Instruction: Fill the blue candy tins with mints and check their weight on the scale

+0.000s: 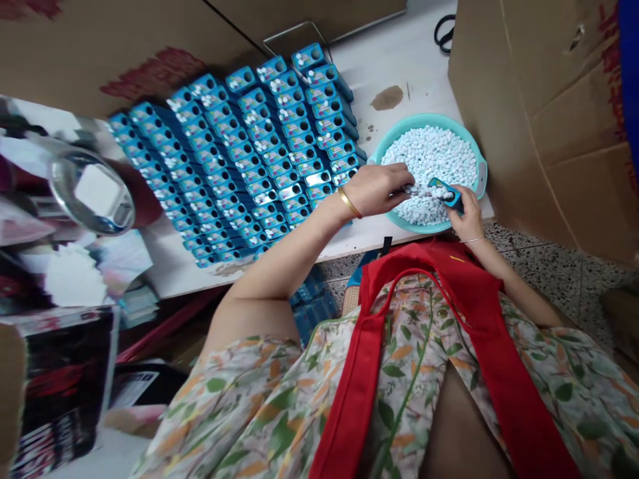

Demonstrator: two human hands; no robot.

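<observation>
Over a stained white table [424, 73], beside cardboard [539, 126], right hand [468, 214] gripping blue container [455, 201], left hand [380, 188] pinching pellets [413, 190]

no wording can be read for certain. well left of and below the turquoise basin [424, 227], bold white letters [40, 442] on a black packet [67, 372] are blurred. left of the basin, print on blue containers [299, 128] is too small. upper left of the basin, red marks [160, 72] on cardboard [84, 40], and right of it, red characters [608, 60] on a carton [524, 120], are illegible.
</observation>
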